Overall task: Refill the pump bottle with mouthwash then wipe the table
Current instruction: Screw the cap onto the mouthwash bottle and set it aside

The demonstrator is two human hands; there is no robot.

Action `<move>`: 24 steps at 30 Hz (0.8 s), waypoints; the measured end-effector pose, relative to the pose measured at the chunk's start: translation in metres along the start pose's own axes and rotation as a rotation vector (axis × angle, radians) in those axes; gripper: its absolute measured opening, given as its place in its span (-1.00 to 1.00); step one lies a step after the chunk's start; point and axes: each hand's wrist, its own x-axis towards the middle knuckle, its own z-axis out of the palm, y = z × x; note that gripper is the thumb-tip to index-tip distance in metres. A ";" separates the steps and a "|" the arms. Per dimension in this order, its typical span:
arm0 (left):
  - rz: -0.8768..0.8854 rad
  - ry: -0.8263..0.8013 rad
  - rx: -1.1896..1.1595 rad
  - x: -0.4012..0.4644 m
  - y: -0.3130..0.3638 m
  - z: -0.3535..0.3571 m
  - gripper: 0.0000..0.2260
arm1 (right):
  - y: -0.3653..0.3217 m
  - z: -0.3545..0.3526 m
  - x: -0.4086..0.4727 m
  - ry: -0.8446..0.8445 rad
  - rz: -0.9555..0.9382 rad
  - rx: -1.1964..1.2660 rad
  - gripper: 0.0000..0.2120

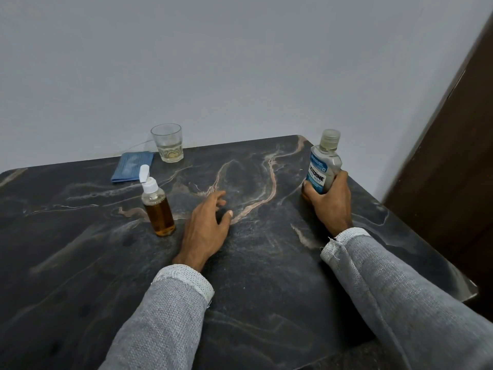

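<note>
A small clear bottle (158, 209) with amber liquid and a white flip cap standing open sits upright at the table's left middle. My left hand (206, 225) lies just to its right, fingers relaxed on the dark marble table (80, 263), holding nothing. A clear mouthwash bottle (324, 164) with a blue label and its cap on stands at the right. My right hand (330, 201) grips its lower half. A folded blue cloth (132, 166) lies near the wall at the back left.
A glass tumbler (168, 142) with a little pale liquid stands at the back, beside the cloth. A grey wall runs behind the table. A dark wooden panel (453, 156) rises past the table's right edge.
</note>
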 end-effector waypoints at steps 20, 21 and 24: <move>0.058 0.065 -0.033 -0.034 0.006 -0.034 -0.67 | -0.038 -0.011 -0.084 0.099 -0.004 -0.105 -0.55; 0.052 0.069 -0.031 -0.038 0.005 -0.040 -0.69 | -0.044 -0.005 -0.093 0.065 -0.029 -0.090 -0.60; 0.030 0.069 -0.045 -0.049 -0.002 -0.057 -0.75 | -0.060 0.016 -0.115 -0.043 -0.118 -0.052 -0.70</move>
